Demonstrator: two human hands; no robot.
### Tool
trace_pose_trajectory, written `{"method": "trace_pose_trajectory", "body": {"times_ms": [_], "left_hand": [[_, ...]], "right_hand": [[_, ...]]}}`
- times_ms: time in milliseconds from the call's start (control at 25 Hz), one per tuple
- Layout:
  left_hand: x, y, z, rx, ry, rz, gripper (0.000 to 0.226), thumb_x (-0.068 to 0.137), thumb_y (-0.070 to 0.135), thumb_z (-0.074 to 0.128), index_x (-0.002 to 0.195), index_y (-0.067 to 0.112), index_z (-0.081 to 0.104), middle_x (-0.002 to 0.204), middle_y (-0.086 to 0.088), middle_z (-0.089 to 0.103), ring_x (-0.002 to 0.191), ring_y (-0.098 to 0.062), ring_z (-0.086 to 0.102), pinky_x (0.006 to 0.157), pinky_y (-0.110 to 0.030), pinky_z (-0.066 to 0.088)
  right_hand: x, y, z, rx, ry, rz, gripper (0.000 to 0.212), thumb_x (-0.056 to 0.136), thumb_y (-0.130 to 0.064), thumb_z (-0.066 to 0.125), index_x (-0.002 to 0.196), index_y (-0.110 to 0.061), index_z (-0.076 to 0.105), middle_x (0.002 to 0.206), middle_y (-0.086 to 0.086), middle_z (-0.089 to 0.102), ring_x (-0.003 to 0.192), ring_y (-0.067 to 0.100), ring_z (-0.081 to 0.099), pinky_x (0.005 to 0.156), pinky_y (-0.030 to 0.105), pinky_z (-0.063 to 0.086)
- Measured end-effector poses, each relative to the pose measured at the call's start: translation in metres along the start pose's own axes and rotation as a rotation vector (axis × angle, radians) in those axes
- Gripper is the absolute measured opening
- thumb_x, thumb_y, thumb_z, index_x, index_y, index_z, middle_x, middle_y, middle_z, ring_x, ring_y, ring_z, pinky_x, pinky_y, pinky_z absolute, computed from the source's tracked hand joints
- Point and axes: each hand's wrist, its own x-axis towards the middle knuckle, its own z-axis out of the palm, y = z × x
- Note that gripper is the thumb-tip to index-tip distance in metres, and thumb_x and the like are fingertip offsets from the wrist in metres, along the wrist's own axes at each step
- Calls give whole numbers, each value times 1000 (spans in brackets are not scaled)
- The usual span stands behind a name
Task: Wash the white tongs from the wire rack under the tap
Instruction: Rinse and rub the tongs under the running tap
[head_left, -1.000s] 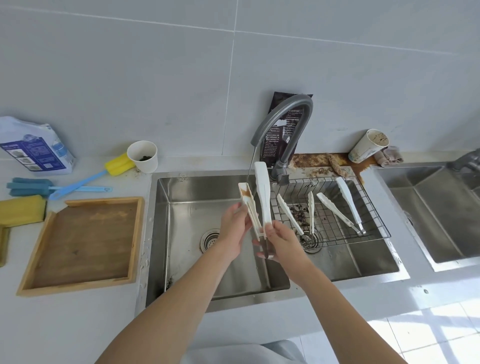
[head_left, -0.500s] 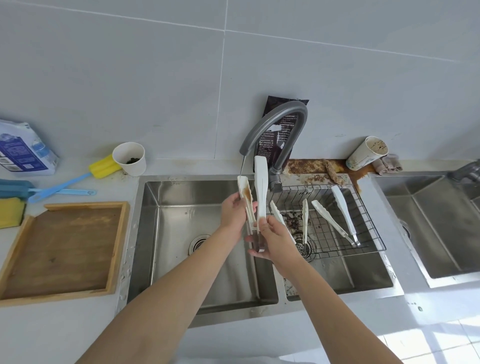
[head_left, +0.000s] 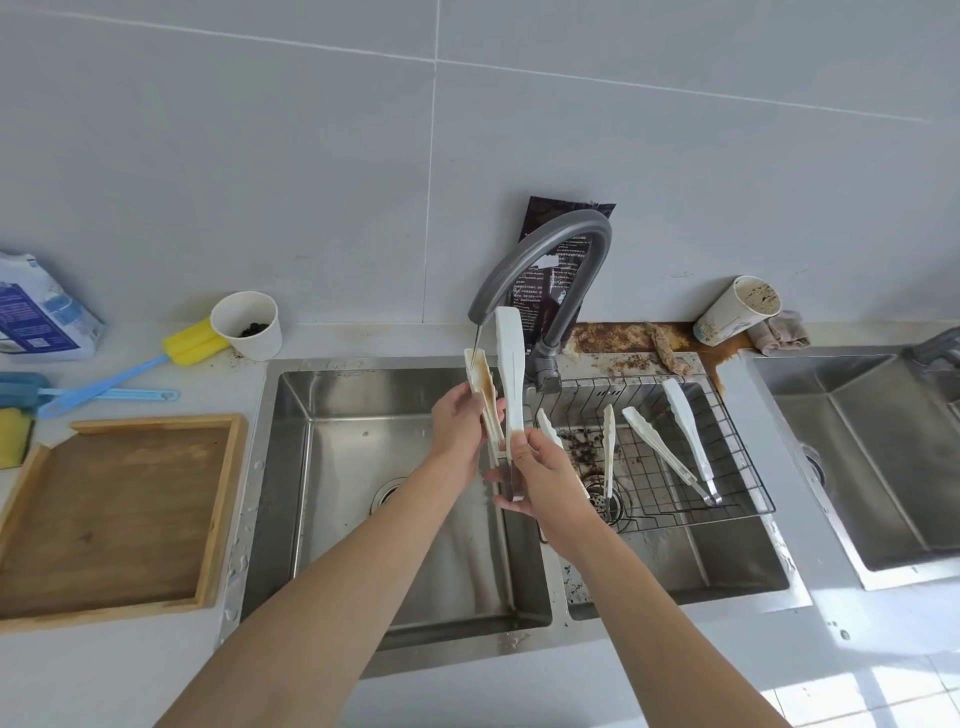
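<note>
Left hand (head_left: 460, 426) and right hand (head_left: 545, 478) pinch one white tongs (head_left: 509, 374) under the tap (head_left: 545, 239); the wire rack (head_left: 748, 467) holds two.

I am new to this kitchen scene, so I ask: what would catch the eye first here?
The left hand and right hand hold brown-stained white tongs upright under the grey tap, in its thin stream, above the left sink basin. To their right, more tongs lie in a dirty wire rack.

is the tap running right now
On: a thin stream falls from the tap spout onto the brown-stained arm of the white tongs held upright beneath it.
</note>
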Motion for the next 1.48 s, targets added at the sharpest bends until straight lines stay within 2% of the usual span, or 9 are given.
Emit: {"method": "trace_pose_trajectory", "body": {"times_ms": [240,520,720,840,1000,1160,1320,1400,1480], "left_hand": [[-1,-1,-2,-28,-2,13,25,101,7,47,98,20,68,92,-3,74,72,-10,74,59,-22,56],[5,4,2,8,30,33,22,100,7,46,105,17,64,88,1,71,75,-14,69,67,-29,57],[23,19,19,283,121,124,15,102,15,40,109,9,52,76,3,59,55,-4,54,38,-10,40],[36,26,27,312,91,122,17,104,19,36,107,7,48,74,-1,60,48,-7,50,38,-16,39],[30,10,40,473,112,146,20,104,24,35,99,8,46,68,3,52,47,-3,49,33,-8,33],[41,15,37,320,99,99,22,104,24,34,98,7,46,60,2,48,29,2,39,32,-15,32],[44,16,42,330,128,161,24,104,26,34,88,12,43,62,2,49,32,2,41,32,-14,34],[39,8,46,400,133,154,24,104,28,35,86,14,44,65,3,51,40,-1,47,34,-13,35],[37,6,46,403,132,134,26,104,27,36,89,9,47,62,3,51,35,1,46,33,-13,34]], "right_hand": [[-2,1,0,14,-4,-11,23,103,-34,44,100,-16,59,82,6,65,80,14,70,70,36,57],[-6,-1,9,-18,5,-43,26,104,-32,43,95,-14,58,84,12,63,64,8,64,61,28,53],[-10,9,17,76,32,-37,26,103,-33,44,94,-11,56,83,10,60,74,16,67,63,33,49],[-4,4,19,192,85,-47,24,105,-27,42,92,-12,55,82,4,58,71,16,66,60,28,47],[11,-10,15,196,157,-98,26,106,-23,39,88,-13,55,71,2,56,60,12,57,53,22,43],[3,2,13,140,97,-98,28,106,-27,39,87,-14,55,74,1,57,61,7,59,55,21,45],[7,-4,12,161,115,-122,28,106,-28,40,86,-16,55,62,-12,55,59,6,57,53,20,42],[12,-12,9,179,133,-129,27,106,-26,38,90,-12,55,58,-12,51,55,6,52,52,21,39],[11,-12,9,183,129,-124,28,106,-25,38,87,-13,54,61,-8,51,55,7,51,53,22,39]]}}
